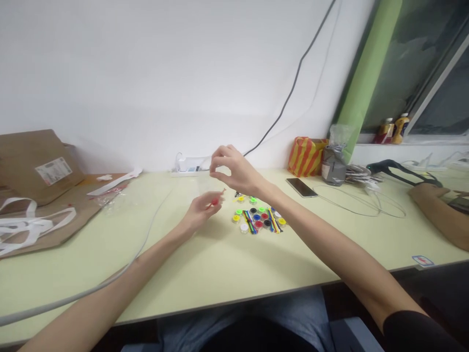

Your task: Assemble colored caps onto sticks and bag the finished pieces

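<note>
My left hand [203, 208] hovers low over the pale green table [220, 264], its fingers pinched on a small red spool [214, 201] with a short tip sticking out to the right. My right hand [232, 168] is raised just above and right of it, thumb and forefinger pinched together; what they hold is too fine to make out. Right of my left hand lies a cluster of small coloured spools [258, 218] in green, yellow, red, blue, black and white, with thin coloured sticks [249, 222] lying among them.
A grey cable [146, 234] curves across the table's left half. Brown cardboard and white straps [32, 195] lie at far left. A power strip [188, 166] sits by the wall; a phone [301, 187], striped bag [306, 156] and wire loop [361, 203] are at right. Another person's arm [437, 210] rests at far right.
</note>
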Action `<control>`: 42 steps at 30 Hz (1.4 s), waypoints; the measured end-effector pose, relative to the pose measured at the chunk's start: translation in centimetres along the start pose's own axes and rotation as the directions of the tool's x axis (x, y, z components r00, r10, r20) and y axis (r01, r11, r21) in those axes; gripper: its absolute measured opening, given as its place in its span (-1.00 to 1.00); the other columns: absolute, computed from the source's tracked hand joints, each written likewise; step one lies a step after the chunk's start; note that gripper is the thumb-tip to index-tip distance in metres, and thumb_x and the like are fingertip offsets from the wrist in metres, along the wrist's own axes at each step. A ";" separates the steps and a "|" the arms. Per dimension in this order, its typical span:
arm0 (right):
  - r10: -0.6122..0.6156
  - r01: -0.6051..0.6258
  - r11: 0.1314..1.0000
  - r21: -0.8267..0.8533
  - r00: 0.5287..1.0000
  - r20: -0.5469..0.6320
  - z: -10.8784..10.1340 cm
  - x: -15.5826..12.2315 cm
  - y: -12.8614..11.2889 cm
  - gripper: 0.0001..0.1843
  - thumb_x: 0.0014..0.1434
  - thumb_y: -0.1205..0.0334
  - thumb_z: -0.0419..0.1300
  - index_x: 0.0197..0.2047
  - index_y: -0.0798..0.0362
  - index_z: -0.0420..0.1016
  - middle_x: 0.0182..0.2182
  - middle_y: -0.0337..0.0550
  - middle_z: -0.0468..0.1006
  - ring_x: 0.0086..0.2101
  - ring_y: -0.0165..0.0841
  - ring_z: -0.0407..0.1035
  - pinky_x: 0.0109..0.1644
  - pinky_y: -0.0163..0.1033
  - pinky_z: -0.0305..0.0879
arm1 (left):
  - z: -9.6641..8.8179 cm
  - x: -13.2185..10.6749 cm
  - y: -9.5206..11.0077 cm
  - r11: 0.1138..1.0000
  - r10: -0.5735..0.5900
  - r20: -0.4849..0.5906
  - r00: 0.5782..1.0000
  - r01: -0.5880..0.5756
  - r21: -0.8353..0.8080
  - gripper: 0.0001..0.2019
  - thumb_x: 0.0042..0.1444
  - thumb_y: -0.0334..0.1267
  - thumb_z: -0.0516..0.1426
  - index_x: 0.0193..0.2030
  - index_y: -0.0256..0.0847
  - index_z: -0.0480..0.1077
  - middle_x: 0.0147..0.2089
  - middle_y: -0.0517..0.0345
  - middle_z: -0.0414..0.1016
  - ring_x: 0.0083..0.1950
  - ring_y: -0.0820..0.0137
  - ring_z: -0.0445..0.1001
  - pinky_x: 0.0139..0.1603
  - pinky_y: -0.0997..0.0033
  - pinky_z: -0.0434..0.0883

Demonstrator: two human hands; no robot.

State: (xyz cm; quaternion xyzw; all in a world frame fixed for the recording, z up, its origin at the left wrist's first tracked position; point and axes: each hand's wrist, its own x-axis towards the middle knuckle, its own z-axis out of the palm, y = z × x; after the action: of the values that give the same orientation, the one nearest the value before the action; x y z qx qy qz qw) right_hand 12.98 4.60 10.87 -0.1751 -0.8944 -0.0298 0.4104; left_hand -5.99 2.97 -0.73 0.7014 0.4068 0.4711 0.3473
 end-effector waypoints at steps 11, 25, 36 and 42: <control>0.612 -0.526 0.775 -0.351 0.764 0.206 0.2 -5.8 11.0 -0.67 0.28 0.39 0.16 0.09 0.04 0.50 0.02 0.01 0.51 0.08 -0.16 0.31 0.19 -0.04 0.21 | -0.1 -0.2 0.6 0.982 -0.157 -0.074 0.985 0.148 -0.114 -0.52 -0.05 0.07 0.39 -0.10 -0.22 0.51 -0.09 -0.08 0.65 -0.17 0.13 0.64 -0.12 0.09 0.54; 0.679 -0.693 0.713 -0.105 0.646 0.349 1.7 -8.1 18.1 -0.97 0.05 0.43 0.32 -0.37 0.20 0.62 -0.41 -0.04 0.66 -0.42 -0.37 0.48 -0.35 -0.36 0.32 | -0.3 -0.5 0.4 0.946 -0.223 -0.029 0.974 0.209 -0.247 -0.55 0.00 -0.04 0.40 -0.05 -0.24 0.47 -0.01 -0.15 0.64 -0.10 0.14 0.65 -0.01 0.10 0.49; 0.445 -0.330 0.858 0.392 0.860 -0.251 -5.2 1.0 12.3 -0.79 0.27 0.13 0.21 -0.22 0.11 0.52 -0.33 -0.11 0.59 -0.35 -0.42 0.43 -0.28 -0.31 0.40 | -0.2 -0.8 0.3 0.943 -0.201 0.094 0.975 0.218 -0.250 -0.50 0.05 -0.08 0.37 0.09 -0.19 0.43 -0.01 -0.08 0.61 -0.18 0.29 0.60 -0.13 0.24 0.48; 0.228 -0.172 0.937 0.304 0.961 -0.159 -5.2 2.6 4.5 -0.81 0.25 0.10 0.28 -0.29 0.06 0.54 -0.30 -0.12 0.60 -0.23 -0.31 0.44 -0.09 -0.14 0.42 | 0.2 -0.9 0.8 0.959 -0.203 0.186 0.962 0.233 -0.163 -0.49 0.04 -0.05 0.37 0.11 -0.15 0.45 -0.06 -0.04 0.59 -0.22 0.29 0.58 -0.20 0.25 0.50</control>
State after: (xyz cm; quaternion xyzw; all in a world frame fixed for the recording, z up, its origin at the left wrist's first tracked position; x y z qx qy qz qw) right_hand 16.67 8.53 15.82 -0.2003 -0.8229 0.1255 0.5167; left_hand -5.78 1.82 -0.45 0.6542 0.4063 0.4047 0.4931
